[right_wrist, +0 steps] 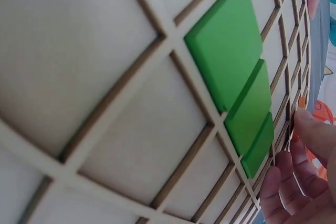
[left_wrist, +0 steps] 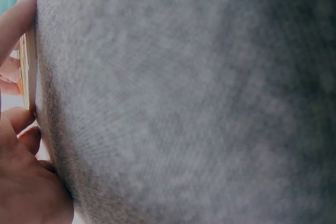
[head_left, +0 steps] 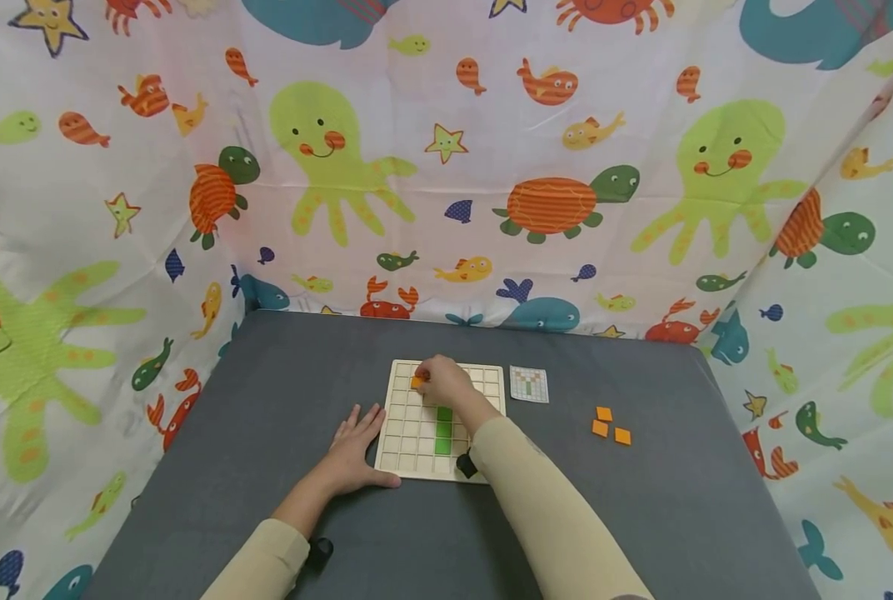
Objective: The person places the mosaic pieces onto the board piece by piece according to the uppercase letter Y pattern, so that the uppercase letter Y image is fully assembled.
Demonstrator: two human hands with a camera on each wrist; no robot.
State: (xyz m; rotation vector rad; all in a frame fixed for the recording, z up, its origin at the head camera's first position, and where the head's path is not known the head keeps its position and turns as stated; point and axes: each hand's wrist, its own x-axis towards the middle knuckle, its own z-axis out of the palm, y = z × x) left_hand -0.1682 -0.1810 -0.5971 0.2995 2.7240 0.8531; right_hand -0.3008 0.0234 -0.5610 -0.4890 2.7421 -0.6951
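A wooden grid board lies on the table, with several green square tiles set in a column of its cells. Over the board's upper left cells, my right hand pinches an orange square tile between thumb and fingertips; whether the tile sits in its cell is hard to tell. My left hand rests at the board's left side with fingers spread, its thumb by the near left corner. In the left wrist view the left hand's fingers touch the board's edge.
Right of the board lies a small printed pattern card. Farther right are three loose orange tiles on the grey table. A curtain printed with sea animals surrounds the table's back and sides.
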